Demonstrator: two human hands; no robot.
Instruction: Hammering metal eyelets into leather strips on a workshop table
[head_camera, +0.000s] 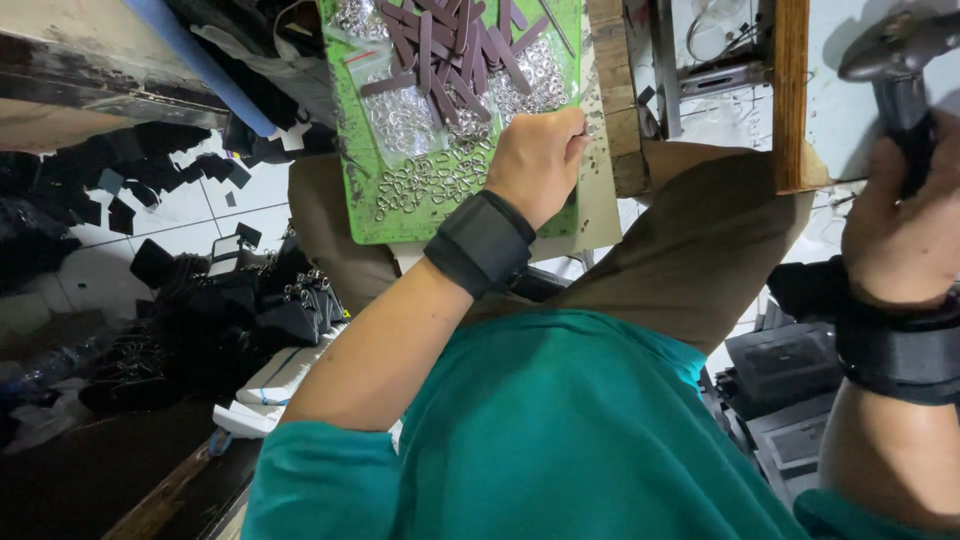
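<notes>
While your left hand (538, 160) pinches small metal rings (420, 185) on the green tray (365, 215), your right hand (900, 235) fingers wrap the press handle (900, 70); seat a ring first.

White tiled floor (195, 215); wooden post (790, 95); dark clutter (230, 310) alongside

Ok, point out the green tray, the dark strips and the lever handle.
green tray (365, 215): head view, bare left edge.
dark strips (455, 50): head view, middle of the pile.
lever handle (900, 50): head view, its grey top, above the right hand (905, 235).
</notes>
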